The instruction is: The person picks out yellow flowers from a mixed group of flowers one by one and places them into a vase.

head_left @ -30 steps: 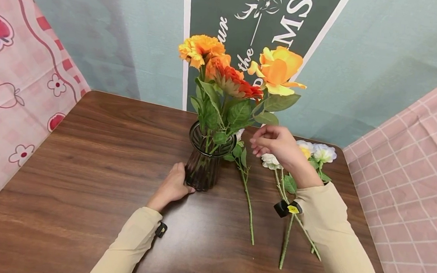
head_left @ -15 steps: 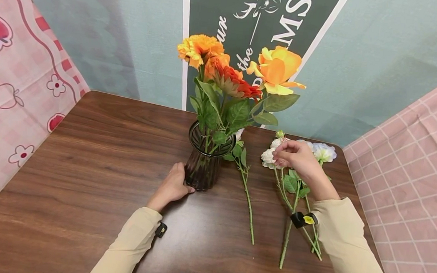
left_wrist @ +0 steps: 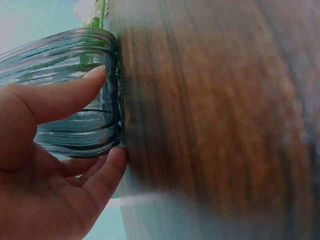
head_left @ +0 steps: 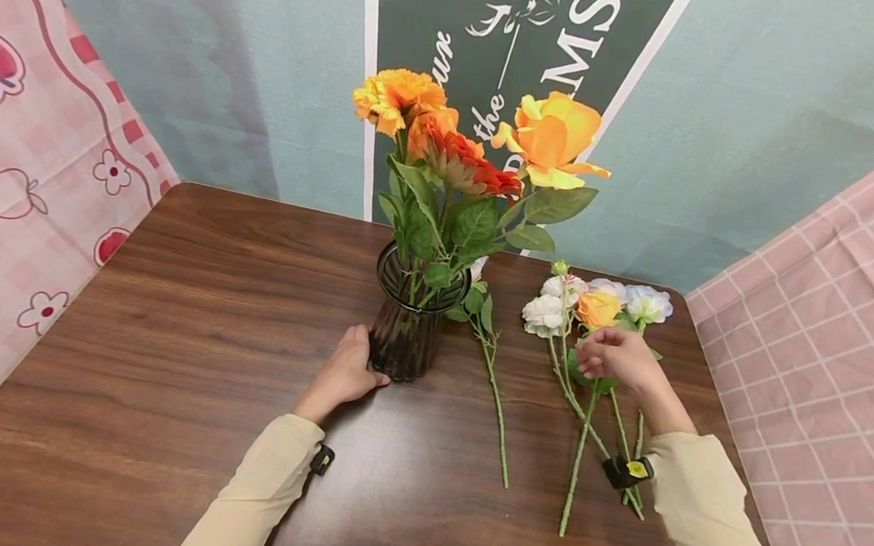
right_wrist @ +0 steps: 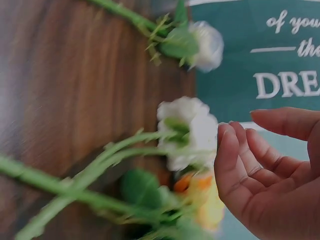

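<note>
A dark ribbed glass vase [head_left: 405, 342] stands upright, holding an orange ruffled flower [head_left: 401, 100], a red-orange flower [head_left: 474, 165] and a yellow-orange rose [head_left: 556, 138]. My left hand [head_left: 342, 376] grips the vase low on its left side; the left wrist view shows thumb and fingers around the ribbed glass [left_wrist: 75, 125]. My right hand [head_left: 619, 363] hovers above the flowers lying at the right, its fingers loosely bent and holding nothing. Near it are a white flower [head_left: 543, 315], a yellow-orange rose [head_left: 598, 308] and a pale blue flower [head_left: 649, 304]. Their green stems cross on the table.
A single stem [head_left: 499, 419] with a pale bloom lies just right of the vase. Behind the brown wooden table [head_left: 178, 332] hangs a blue-green cloth with a dark printed panel. Pink cloths [head_left: 837, 356] border both sides.
My right hand has moved from beside the vase rightward and nearer to me, over the lying flowers, uncovering the white flower and the yellow-orange rose. The left hand stays on the vase.
</note>
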A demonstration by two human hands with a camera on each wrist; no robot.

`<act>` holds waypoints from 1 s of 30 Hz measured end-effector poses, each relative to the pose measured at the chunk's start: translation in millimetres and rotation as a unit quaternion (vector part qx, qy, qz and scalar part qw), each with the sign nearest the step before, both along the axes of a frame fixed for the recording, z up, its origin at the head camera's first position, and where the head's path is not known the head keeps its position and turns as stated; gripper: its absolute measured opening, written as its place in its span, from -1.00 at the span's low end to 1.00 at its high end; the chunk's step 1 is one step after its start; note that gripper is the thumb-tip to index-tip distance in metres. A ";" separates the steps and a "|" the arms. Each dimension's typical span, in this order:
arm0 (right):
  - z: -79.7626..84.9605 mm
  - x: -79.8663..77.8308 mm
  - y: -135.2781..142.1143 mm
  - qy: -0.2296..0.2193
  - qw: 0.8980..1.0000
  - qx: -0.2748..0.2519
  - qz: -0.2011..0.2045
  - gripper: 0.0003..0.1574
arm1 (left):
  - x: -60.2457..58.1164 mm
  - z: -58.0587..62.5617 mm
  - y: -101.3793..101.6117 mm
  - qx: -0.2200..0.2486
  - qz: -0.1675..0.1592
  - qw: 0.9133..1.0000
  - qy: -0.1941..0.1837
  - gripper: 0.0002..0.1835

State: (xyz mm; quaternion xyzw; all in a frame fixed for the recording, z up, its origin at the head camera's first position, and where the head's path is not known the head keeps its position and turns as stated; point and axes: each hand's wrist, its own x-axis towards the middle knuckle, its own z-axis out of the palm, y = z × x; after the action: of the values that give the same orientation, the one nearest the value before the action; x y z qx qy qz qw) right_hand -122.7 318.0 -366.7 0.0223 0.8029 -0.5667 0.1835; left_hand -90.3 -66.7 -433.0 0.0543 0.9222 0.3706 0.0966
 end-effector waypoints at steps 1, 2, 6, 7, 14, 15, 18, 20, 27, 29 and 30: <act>-3.4 1.5 2.8 -0.003 1.000 0.004 0.000 -0.74 | 0.0 -0.3 -0.2 0.000 0.000 1.000 0.000 -0.37; -3.2 4.5 3.1 -0.010 1.000 0.013 -0.003 -0.74 | 0.0 -0.6 -0.4 0.000 0.001 1.000 0.000 -0.37; -10.8 11.0 8.0 -0.026 0.999 0.032 -0.009 -0.80 | -0.3 -1.0 -0.9 -0.001 0.002 1.000 -0.001 -0.37; -12.1 12.4 8.7 -0.030 0.999 0.042 -0.011 -0.81 | -0.2 -1.1 -1.0 0.000 0.002 1.000 0.000 -0.37; -16.0 22.1 10.2 -0.045 0.990 0.132 -0.024 -0.81 | -0.4 -0.7 -0.8 -0.002 -0.005 1.000 -0.001 -0.35; -16.5 23.3 10.7 -0.049 0.989 0.139 -0.025 -0.81 | -0.6 -0.8 -0.7 -0.002 -0.006 1.000 -0.001 -0.35; -19.7 26.5 12.8 -0.065 0.985 0.156 -0.035 -0.81 | -0.7 -1.0 -0.6 -0.004 -0.005 1.000 -0.002 -0.35; -22.0 28.2 14.2 -0.075 0.982 0.169 -0.038 -0.79 | -0.9 -1.1 -0.4 -0.004 -0.004 1.000 -0.001 -0.35; -28.0 31.3 14.2 -0.103 0.970 0.218 -0.038 -0.75 | -0.2 -1.1 -0.7 -0.002 -0.003 1.000 -0.006 -0.34; -29.0 31.7 13.6 -0.109 0.969 0.220 -0.035 -0.75 | -0.1 -0.7 -0.9 -0.002 -0.004 1.000 -0.006 -0.34; -29.4 31.8 13.4 -0.109 0.969 0.220 -0.036 -0.76 | 0.0 -0.3 -1.0 -0.001 -0.004 1.000 -0.005 -0.34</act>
State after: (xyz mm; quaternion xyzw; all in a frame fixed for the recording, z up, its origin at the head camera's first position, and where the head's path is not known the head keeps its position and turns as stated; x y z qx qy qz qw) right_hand -90.8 331.4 -396.2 0.1522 0.8816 -0.3767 0.2402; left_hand -90.2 -67.7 -433.3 0.0563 0.9220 0.3692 0.1023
